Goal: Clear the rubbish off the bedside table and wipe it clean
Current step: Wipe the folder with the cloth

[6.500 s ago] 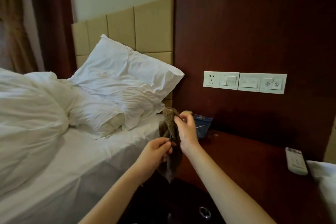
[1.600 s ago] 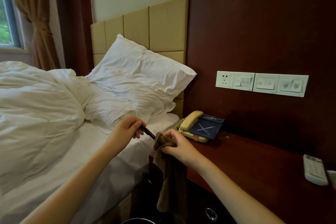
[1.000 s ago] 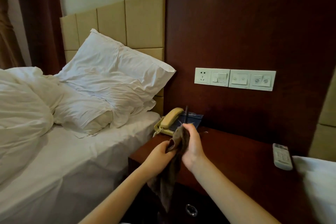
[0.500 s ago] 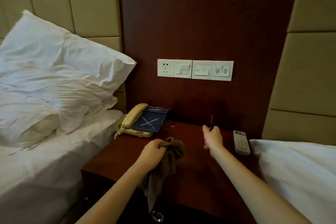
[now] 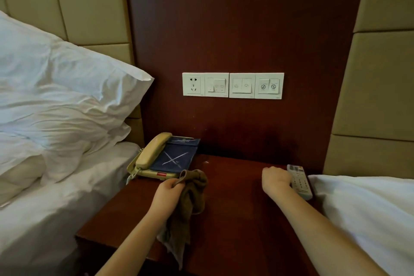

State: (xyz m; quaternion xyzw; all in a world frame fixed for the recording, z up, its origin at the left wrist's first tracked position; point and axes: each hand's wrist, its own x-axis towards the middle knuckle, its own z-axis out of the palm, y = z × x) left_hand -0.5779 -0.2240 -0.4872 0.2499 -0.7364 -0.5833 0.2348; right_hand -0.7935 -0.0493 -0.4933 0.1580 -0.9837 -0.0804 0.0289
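The dark red wooden bedside table [image 5: 235,219] stands between two beds. My left hand [image 5: 168,194] grips a brown cloth [image 5: 190,199] near the table's left middle; the cloth lies bunched on the top and hangs over the front edge. My right hand [image 5: 276,179] rests low on the table at the back right, knuckles up and fingers curled under, touching the left edge of a white remote control [image 5: 300,182]. What its fingers hold is hidden. A small pale speck [image 5: 206,162] lies on the table near the back.
A beige telephone [image 5: 154,157] with a dark blue card on it sits at the table's back left corner. White beds flank the table, with pillows [image 5: 67,101] on the left and bedding [image 5: 367,215] on the right. A socket and switch panel [image 5: 233,85] is on the wall above.
My right hand, which held a thin dark stick upright, has dropped onto the table beside the remote; the stick no longer shows. My left hand keeps gripping the cloth.
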